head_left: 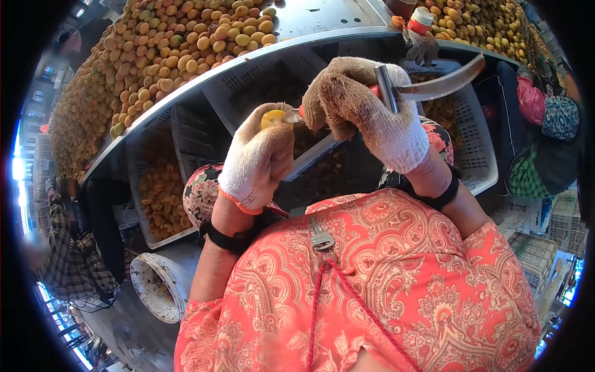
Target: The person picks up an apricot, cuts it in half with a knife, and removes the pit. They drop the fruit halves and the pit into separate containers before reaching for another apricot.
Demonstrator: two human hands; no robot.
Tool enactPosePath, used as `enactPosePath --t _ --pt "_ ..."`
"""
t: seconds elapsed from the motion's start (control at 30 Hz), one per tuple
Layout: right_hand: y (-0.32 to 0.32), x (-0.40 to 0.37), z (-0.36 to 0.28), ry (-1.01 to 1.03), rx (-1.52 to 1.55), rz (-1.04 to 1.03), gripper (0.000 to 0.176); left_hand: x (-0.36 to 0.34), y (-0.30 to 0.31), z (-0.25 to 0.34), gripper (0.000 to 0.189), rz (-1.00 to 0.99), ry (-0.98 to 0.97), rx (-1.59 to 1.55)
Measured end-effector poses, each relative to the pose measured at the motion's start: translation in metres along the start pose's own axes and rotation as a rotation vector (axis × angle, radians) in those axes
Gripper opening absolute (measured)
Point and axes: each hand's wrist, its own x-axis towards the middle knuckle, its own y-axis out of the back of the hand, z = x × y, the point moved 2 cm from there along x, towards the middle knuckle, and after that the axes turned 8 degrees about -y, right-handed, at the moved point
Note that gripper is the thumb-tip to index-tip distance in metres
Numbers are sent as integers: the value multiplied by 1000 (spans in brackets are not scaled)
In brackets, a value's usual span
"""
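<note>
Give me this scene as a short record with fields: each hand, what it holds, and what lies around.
Left hand: gloved left hand grips a yellow fruit
Right hand: gloved right hand holds a curved blade; a small metal tip meets the fruit
Table: fruit pile on a metal table
Below: white crates, some holding fruit
Also: key on a red cord; white bucket; another person's gloved hand
</note>
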Motion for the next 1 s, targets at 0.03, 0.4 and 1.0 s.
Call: enactPosePath --t 0.03,0.4,1.0 --pt "0 1 -3 -104 34 -47 20 0 1 -1 26 -3 16 37" --pt "-12 11 6 -18 404 39 17 -3 -7 -3 26 -96 91 8" --pt "12 37 47 -375 984 145 48 18 -25 -27 35 -81 -21 262"
